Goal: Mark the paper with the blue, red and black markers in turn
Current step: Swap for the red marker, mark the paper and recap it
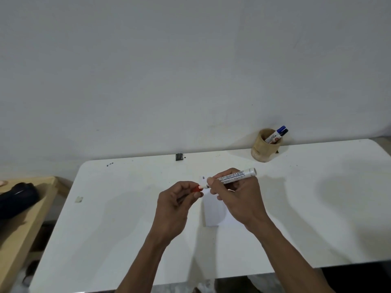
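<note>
My right hand [237, 199] grips the white barrel of the red marker [234, 176], held level above the white paper [213, 214]. My left hand [177, 204] pinches the marker's red cap [196, 188] at the barrel's left end; cap and barrel touch or nearly touch. A short dark mark [204, 177] shows near the paper's far edge. The blue marker [278, 132] and the black marker [284, 133] stand in a wooden cup [262, 151] at the back right of the white table [127, 218].
A small dark block [179, 157] sits at the table's far edge against the wall. A wooden bench [25, 225] with a black bag [17, 199] stands to the left. A scrap of tape [78, 199] lies on the table's left side.
</note>
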The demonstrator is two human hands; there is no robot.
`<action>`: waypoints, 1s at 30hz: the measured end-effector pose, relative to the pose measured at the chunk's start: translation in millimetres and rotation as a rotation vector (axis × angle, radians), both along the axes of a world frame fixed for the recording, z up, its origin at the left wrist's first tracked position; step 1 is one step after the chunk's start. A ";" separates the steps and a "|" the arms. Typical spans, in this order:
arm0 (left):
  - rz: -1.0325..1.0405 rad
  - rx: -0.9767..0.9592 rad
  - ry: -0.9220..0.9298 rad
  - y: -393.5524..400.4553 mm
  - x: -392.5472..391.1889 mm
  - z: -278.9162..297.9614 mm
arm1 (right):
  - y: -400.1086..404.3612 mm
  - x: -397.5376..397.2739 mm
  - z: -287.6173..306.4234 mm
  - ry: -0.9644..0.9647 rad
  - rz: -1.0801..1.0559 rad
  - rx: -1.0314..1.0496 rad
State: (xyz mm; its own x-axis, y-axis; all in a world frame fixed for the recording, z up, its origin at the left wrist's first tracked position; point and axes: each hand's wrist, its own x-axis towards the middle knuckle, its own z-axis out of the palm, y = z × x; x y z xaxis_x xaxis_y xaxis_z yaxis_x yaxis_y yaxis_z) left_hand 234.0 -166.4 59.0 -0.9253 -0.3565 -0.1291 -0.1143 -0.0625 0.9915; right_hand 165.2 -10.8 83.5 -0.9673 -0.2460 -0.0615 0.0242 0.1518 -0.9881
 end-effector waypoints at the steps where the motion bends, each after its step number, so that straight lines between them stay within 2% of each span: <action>1: -0.010 -0.020 0.008 -0.5 1.0 1.0 | -1.2 1.9 0.5 0.004 0.010 0.019; 7: -0.052 -0.064 -0.002 -7.4 3.4 8.1 | -0.4 5.3 6.7 -0.017 0.049 0.025; 10: -0.119 -0.152 -0.009 -9.6 4.0 10.6 | 1.4 5.5 7.9 -0.036 0.078 0.021; 18: -0.184 -0.302 0.007 -2.1 1.2 9.9 | 15.2 14.5 0.9 -0.158 0.007 -0.079; 21: -0.187 -0.333 -0.005 1.1 -3.2 8.0 | 25.9 13.7 2.6 -0.242 -0.104 -0.226; 23: -0.186 -0.333 -0.015 1.4 -8.6 8.8 | 40.4 6.4 5.0 -0.221 -0.215 -0.278; 25: -0.194 -0.324 -0.019 2.0 -16.9 11.7 | 59.5 -4.1 7.3 -0.122 -0.205 -0.163; 28: -0.223 -0.227 -0.006 7.5 -34.6 23.1 | 86.9 -20.4 13.3 0.040 -0.029 0.152; 30: -0.263 -0.196 0.006 14.8 -49.8 33.3 | 99.2 -28.5 15.9 0.075 0.068 0.306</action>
